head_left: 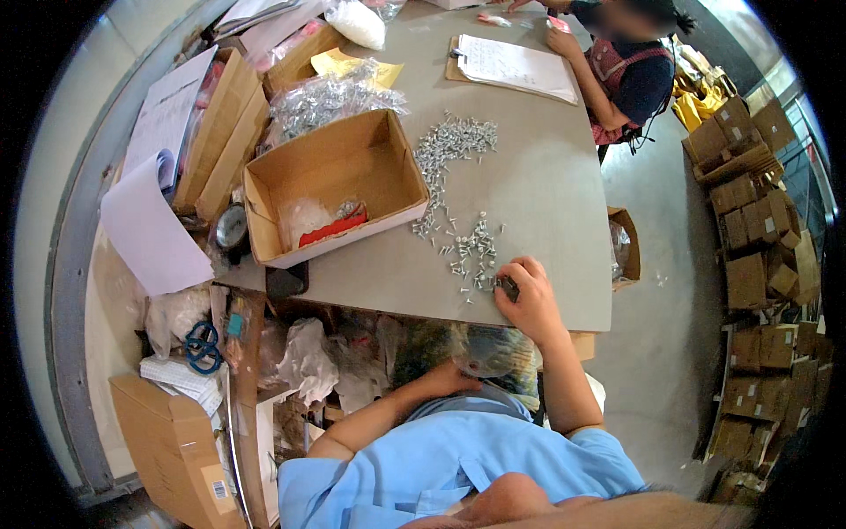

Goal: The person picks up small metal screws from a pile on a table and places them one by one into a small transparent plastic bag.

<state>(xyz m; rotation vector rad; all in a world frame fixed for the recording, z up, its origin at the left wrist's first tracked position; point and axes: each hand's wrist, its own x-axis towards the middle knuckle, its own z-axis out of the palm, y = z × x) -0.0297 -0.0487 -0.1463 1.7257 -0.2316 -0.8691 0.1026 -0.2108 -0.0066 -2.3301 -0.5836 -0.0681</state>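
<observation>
My right hand (532,302) rests at the table's near edge, fingers curled round a small dark block-like piece (508,287) whose kind I cannot make out. Just left of it lies a loose cluster of small silver screws (474,254), some touching the dark piece. A larger screw pile (454,141) spreads farther back, beside the open cardboard box (330,163). Below the table edge, over my lap, my left hand (451,379) is closed at the edge of a clear plastic bag (486,353); its fingertips are partly hidden.
Inside the box are a red piece and plastic bags. Behind it sit bagged metal parts (330,101) and a yellow paper (352,63). A clipboard with papers (515,66) lies at the far side, near a seated co-worker (630,79). Blue-handled scissors (203,346) lie lower left.
</observation>
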